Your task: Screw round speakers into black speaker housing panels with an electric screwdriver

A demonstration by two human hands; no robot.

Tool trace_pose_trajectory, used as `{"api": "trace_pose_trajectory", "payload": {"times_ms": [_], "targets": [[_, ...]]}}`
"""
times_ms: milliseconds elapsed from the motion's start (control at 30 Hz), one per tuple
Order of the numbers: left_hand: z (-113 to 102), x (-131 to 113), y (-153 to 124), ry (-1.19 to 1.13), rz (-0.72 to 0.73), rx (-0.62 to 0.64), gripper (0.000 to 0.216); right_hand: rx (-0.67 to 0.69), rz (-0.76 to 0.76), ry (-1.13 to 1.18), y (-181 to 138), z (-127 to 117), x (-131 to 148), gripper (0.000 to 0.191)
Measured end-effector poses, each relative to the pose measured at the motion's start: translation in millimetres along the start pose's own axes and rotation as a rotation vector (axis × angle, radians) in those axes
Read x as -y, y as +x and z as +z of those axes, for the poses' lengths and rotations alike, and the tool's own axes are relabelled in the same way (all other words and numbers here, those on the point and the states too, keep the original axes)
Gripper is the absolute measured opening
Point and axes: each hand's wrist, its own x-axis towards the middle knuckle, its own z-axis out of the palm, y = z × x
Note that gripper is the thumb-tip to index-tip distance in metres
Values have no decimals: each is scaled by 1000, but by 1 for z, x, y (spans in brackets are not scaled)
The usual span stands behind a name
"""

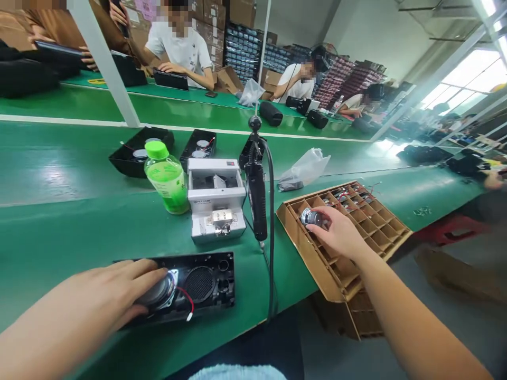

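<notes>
My left hand (114, 290) is closed around a round speaker driver (162, 291) that sits at the left part of a black speaker housing (227, 303). Red wires (188, 298) with a white plug trail from the driver. To its right, the housing has a round grille (200, 283). My right hand (336, 232) pinches a second speaker driver (311, 217) over the near left corner of a divided cardboard box (312, 269). Several more drivers with wires lie in the far cells of that box.
Beyond the housing stand a white-grey screw feeder (216, 200), a green bottle (166, 179) and a hanging black electric screwdriver (257, 200). Black housings (142, 153) and a plastic bag (307, 166) lie farther back. Several people work across the bench (59, 158).
</notes>
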Motion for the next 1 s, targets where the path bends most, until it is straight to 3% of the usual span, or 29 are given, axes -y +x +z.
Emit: {"api": "trace_pose_trajectory", "payload": {"times_ms": [100,200,267,367,433,533,633,800,1000], "targets": [[-23,-15,4,139,72,201,56,-166,4,109,-4,-3,7,38],[-37,-30,6,90,98,192,54,-316,-33,270,-24,-21,35,44],[-35,-43,9,34,138,136,45,-296,-116,355,-46,-32,70,45],[-21,-62,24,4,244,116,35,-118,-293,437,-76,-30,138,61],[-12,-71,36,-10,310,160,23,99,-425,418,-85,-14,180,56],[-7,-71,41,-40,313,169,20,236,-570,333,-80,17,224,43],[-11,-58,28,-69,244,124,22,303,-590,297,-68,39,240,40],[-14,-33,-1,-123,192,-33,29,438,-600,188,-57,51,243,42],[-11,-20,-4,-150,212,-70,22,611,-658,22,-42,68,247,40]]}}
